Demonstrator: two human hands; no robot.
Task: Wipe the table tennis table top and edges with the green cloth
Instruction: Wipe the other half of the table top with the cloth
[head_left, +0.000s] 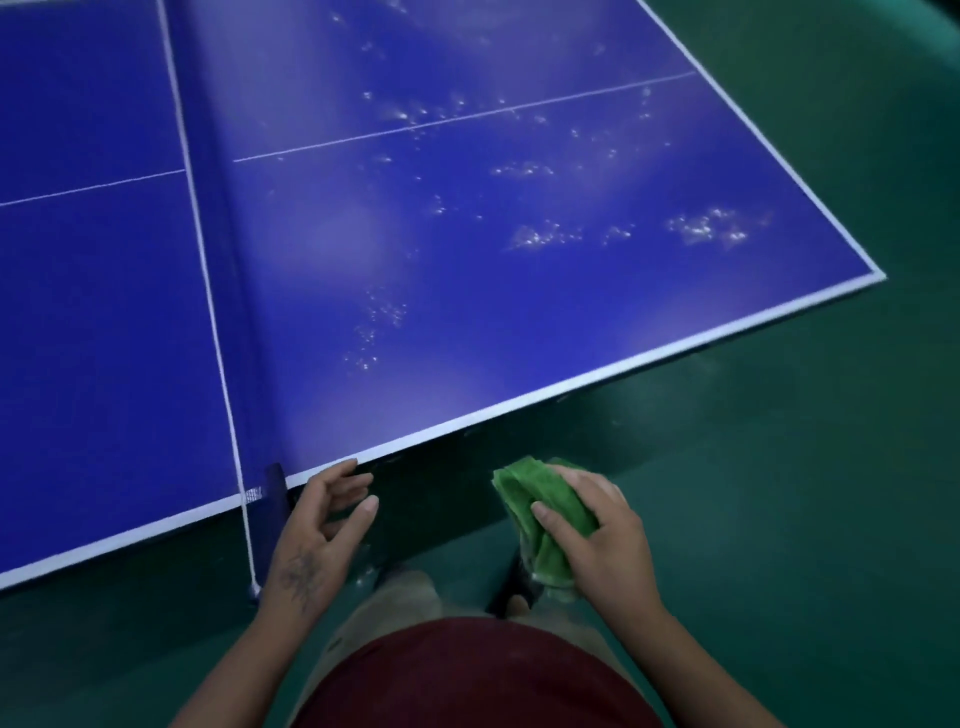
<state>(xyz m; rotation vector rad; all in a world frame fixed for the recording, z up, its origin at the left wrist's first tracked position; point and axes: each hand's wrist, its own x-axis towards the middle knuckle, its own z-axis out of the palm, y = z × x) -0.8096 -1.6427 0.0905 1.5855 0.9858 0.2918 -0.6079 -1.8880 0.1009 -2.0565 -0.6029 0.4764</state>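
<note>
The blue table tennis table (467, 291) fills the upper part of the head view, with a white border along its near side. White specks and droplets are scattered over its right half. My right hand (602, 535) grips a bunched green cloth (524, 493) below the table's near edge, off the surface. My left hand (317, 525) hovers with relaxed fingers just below that edge, its fingertips close to the white border beside the net post.
The net (208, 291) runs from the top left down to a dark blue post clamp (275, 486) at the near edge, with a white cord hanging below it. Green floor (831, 467) surrounds the table. The table's right corner (878, 275) lies at mid right.
</note>
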